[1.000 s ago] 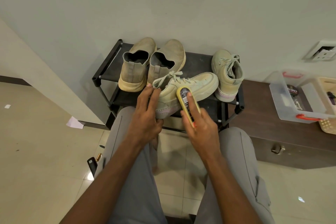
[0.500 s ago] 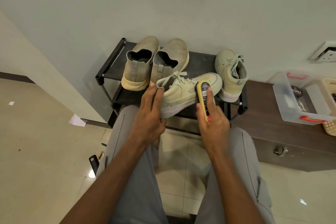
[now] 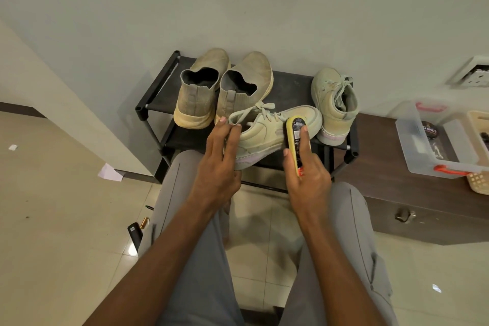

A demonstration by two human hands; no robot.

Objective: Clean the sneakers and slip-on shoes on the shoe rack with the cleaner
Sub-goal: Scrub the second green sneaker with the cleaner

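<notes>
Head view, left to right: two tan slip-on shoes (image 3: 223,87) stand heel-out on the black shoe rack (image 3: 158,87). Just right of them, the left hand (image 3: 219,156) grips the heel end of a pale sneaker (image 3: 267,132) lying tilted at the rack's front edge. Against its side, the right hand (image 3: 308,177) holds the yellow cleaner (image 3: 297,140). A second sneaker (image 3: 334,103) stands at the rack's right end.

knit slip-ons (image 3: 197,92) (matt), glossy floor tiles (image 3: 60,246)
</notes>
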